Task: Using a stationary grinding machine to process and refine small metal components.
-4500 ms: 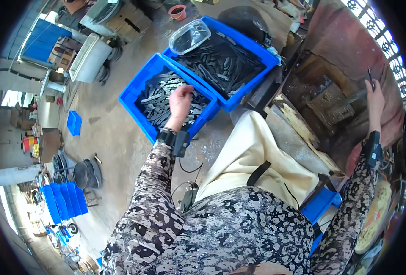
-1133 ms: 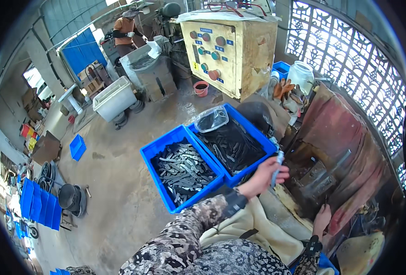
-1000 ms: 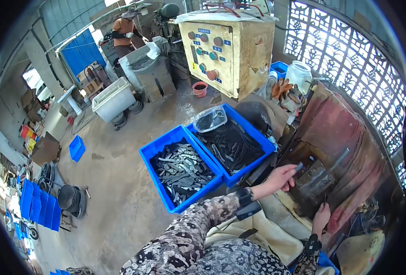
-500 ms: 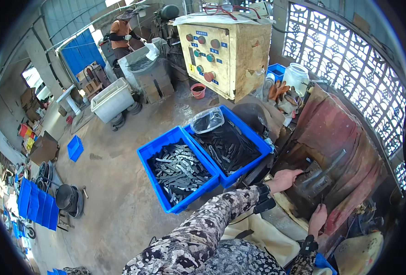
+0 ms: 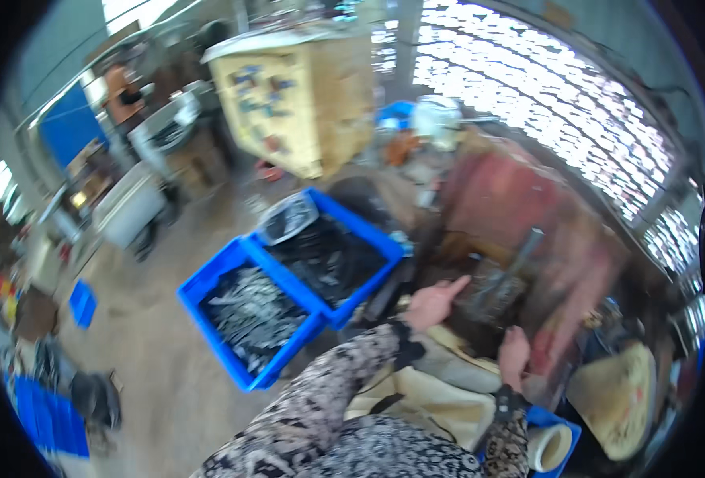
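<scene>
My left hand (image 5: 432, 306) is at the near left of a dark metal fixture (image 5: 492, 296), its index finger stretched toward it. The other fingers of that hand are curled and blurred. Just below the fixture's right side is my right hand (image 5: 515, 350), fingers drawn together; what they hold, if anything, is too small and smeared to tell. A grey metal bar (image 5: 527, 249) slants up from the fixture. Behind it hangs a dusty red cloth (image 5: 511, 187). Pale cloth (image 5: 432, 402) lies below my hands.
Left of my arms are two blue bins: one (image 5: 289, 355) holds grey metal strips, the other (image 5: 371, 280) darker strips and a clear plastic tub (image 5: 289, 219). A yellowish control box (image 5: 340, 103) stands behind. A white roll (image 5: 549, 448) is at lower right. Another person (image 5: 121, 95) works far off.
The whole view has shifted and blurred, so everything sits further left in it. Both hands keep about the same places at the fixture. The white roll now shows at lower right.
</scene>
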Available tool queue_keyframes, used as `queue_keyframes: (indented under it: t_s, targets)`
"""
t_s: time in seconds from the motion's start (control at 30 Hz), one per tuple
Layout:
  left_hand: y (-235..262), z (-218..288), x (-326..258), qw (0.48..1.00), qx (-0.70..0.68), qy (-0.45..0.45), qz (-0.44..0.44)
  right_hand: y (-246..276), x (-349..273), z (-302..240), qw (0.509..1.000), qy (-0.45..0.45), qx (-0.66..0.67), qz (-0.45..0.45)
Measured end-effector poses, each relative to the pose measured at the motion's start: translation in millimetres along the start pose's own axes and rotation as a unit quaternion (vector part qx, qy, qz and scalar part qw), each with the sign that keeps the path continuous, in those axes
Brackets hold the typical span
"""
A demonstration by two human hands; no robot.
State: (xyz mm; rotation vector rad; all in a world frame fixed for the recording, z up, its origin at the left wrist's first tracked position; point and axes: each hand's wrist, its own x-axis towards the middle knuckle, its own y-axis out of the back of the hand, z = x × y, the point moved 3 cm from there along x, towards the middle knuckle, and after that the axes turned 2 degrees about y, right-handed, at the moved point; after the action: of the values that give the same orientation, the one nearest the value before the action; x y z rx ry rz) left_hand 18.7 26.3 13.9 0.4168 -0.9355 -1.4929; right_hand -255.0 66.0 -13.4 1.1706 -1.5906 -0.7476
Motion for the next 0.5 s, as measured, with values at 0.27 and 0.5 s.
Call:
queue_keyframes:
  t_s: [0.27, 0.5]
  targets:
    - [-19, -16, 13, 0.996, 0.04, -0.069, -0.037, 15, 1, -14, 0.998, -0.056, -0.024, 0.021]
    - [-30, -21, 21, 0.98, 0.142, -0.031, -0.137, 16, 2, -15, 0.997, -0.079, -0.019, -0.009]
